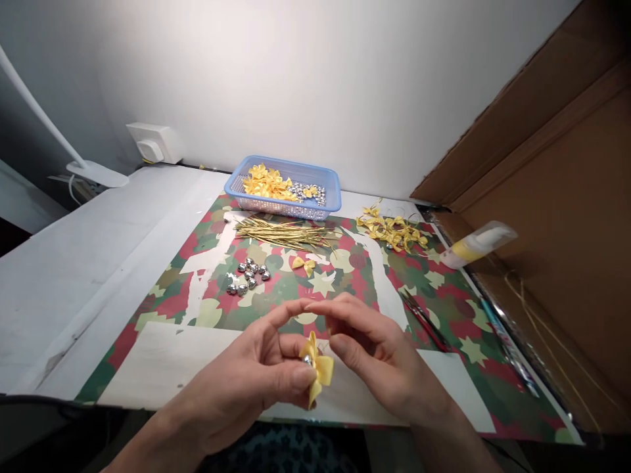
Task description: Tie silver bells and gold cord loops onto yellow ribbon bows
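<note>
Head view: we look down past our two bare hands at a worktable covered by a patterned sheet (pixel 162 309) in red, green and cream. Our left hand (pixel 251 371) has its thumb and fingers closed on a yellow bow (pixel 324 371), which stands on edge at the near side of the table, facing right. A silver bell (pixel 307 360) shows at the bow's left side, next to our thumb. Our right hand (pixel 382 348) is just to the right of the bow, its fingers arched and its thumb bent in towards them; we cannot tell whether it pinches anything thin. Above the bow, the forefingers of our two hands meet at the tips, or nearly so.

Beyond our hands, loose bells (pixel 250 274) lie in a cluster at left, and a spare bow (pixel 304 265) lies to their right. Behind these is a bundle of gold wires (pixel 280 233), lying crosswise. Farther back, a blue basket (pixel 315 207) holds yellow bows on its left and silver bells on its right. To the right of the wires we see a heap of wired bows (pixel 392 231), then a tilted bottle (pixel 476 246) beside a cardboard wall (pixel 557 171). A red-handled tool (pixel 428 323) lies nearer, right of our right hand.
</note>
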### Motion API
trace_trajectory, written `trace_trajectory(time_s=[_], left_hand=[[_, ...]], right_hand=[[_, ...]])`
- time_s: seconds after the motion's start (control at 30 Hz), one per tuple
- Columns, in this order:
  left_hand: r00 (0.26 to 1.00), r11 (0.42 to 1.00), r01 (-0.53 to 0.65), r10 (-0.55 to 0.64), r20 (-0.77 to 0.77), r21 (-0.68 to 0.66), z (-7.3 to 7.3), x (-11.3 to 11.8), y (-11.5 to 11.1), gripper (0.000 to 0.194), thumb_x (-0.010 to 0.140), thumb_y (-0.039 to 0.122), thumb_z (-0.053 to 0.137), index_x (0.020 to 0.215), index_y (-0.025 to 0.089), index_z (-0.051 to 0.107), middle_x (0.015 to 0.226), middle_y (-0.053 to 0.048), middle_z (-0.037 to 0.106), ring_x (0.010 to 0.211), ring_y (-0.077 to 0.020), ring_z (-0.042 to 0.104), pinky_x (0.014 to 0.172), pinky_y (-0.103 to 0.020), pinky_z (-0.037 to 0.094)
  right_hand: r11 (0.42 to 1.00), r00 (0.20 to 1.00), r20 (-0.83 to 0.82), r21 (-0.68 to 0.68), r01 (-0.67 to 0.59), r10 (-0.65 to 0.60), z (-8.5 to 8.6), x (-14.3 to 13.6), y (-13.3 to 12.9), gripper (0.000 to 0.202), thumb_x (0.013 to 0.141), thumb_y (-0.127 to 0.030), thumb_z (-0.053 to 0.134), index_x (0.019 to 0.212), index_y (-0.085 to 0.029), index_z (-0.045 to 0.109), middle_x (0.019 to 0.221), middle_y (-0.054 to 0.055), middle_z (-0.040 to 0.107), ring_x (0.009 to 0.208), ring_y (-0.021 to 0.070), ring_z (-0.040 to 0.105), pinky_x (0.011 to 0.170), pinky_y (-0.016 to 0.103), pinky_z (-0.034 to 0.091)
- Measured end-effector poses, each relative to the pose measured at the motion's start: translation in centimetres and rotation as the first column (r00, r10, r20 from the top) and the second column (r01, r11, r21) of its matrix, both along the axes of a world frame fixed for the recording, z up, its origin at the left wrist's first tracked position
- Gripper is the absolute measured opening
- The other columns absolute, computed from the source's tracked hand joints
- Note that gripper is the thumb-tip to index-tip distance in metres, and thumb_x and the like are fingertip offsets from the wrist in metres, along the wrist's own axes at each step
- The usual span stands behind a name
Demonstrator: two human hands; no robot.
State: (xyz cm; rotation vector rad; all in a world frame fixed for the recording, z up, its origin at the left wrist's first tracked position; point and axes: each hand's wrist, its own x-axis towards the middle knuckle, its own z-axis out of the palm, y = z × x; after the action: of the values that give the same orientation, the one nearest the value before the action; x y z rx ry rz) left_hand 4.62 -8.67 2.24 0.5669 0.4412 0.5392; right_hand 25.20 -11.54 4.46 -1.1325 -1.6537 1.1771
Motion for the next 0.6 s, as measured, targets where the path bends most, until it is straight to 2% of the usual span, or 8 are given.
trace_trajectory(time_s=[0.1, 0.2, 0.3, 0.37, 0.47, 0.6], left_hand=[[0.997, 0.997, 0.061, -0.057, 0.058, -0.056, -0.2, 0.2, 0.0, 0.073, 0.085, 0.008, 0.082, 0.148, 0.024, 0.05, 0.083, -0.002, 0.072, 0.067, -0.0083, 0.066, 0.065, -0.019, 0.055], [0.997, 0.997, 0.072, -0.071, 0.024, -0.034, -0.6, 0.4, 0.1, 0.069, 0.086, 0.014, 0.084, 0.146, 0.027, 0.054, 0.091, -0.003, 0.074, 0.071, -0.0092, 0.068, 0.07, -0.021, 0.057], [0.992, 0.994, -0.037, 0.049, -0.114, 0.102, -1.0, 0.1, 0.2, 0.049, 0.089, 0.034, 0.081, 0.136, 0.029, 0.065, 0.122, -0.008, 0.072, 0.109, -0.0207, 0.069, 0.092, -0.03, 0.059], [0.969, 0.961, -0.098, 0.151, -0.195, 0.257, -0.9, -0.1, 0.1, 0.036, 0.094, 0.046, 0.073, 0.125, 0.027, 0.073, 0.128, -0.008, 0.071, 0.127, -0.026, 0.061, 0.103, -0.033, 0.054], [0.924, 0.887, -0.103, 0.252, -0.287, 0.45, -0.4, -0.2, -0.2, 0.031, 0.095, 0.048, 0.071, 0.117, 0.027, 0.078, 0.118, -0.006, 0.077, 0.121, -0.0261, 0.066, 0.104, -0.032, 0.053], [0.826, 0.786, -0.153, 0.435, -0.36, 0.599, -0.1, 0.4, -0.7, 0.015, 0.091, 0.033, 0.078, 0.103, 0.026, 0.081, 0.105, -0.003, 0.081, 0.1, -0.0222, 0.074, 0.088, -0.026, 0.059]], right_hand=[[0.996, 0.995, -0.062, 0.021, -0.081, 0.082, 0.2, 0.1, 0.2, 0.022, 0.098, -0.015, 0.057, 0.106, -0.025, 0.075, 0.093, 0.002, 0.062, 0.087, 0.0159, 0.059, 0.079, 0.029, 0.048], [0.999, 0.996, -0.093, 0.048, -0.001, 0.005, -0.1, -0.1, -0.1, 0.017, 0.096, -0.015, 0.06, 0.085, -0.022, 0.071, 0.083, 0.0, 0.06, 0.082, 0.0153, 0.058, 0.073, 0.028, 0.046], [0.991, 0.993, 0.012, 0.054, 0.121, -0.121, -0.4, -0.3, -0.8, 0.017, 0.099, -0.02, 0.058, 0.085, -0.022, 0.067, 0.082, 0.0, 0.059, 0.077, 0.0147, 0.056, 0.067, 0.028, 0.043], [0.978, 0.973, 0.114, 0.09, 0.189, -0.199, -0.5, -0.4, -1.1, 0.02, 0.101, -0.022, 0.055, 0.085, -0.021, 0.065, 0.081, 0.0, 0.058, 0.074, 0.0144, 0.054, 0.064, 0.028, 0.041], [0.954, 0.938, 0.201, 0.164, 0.251, -0.281, -0.4, -0.9, -1.4, 0.022, 0.102, -0.022, 0.052, 0.083, -0.02, 0.062, 0.078, 0.0, 0.057, 0.072, 0.0141, 0.053, 0.061, 0.027, 0.039], [0.943, 0.922, 0.228, 0.193, 0.272, -0.312, -0.5, -1.7, -1.5, 0.024, 0.102, -0.021, 0.05, 0.081, -0.02, 0.06, 0.077, 0.001, 0.057, 0.071, 0.0142, 0.054, 0.059, 0.026, 0.039]])
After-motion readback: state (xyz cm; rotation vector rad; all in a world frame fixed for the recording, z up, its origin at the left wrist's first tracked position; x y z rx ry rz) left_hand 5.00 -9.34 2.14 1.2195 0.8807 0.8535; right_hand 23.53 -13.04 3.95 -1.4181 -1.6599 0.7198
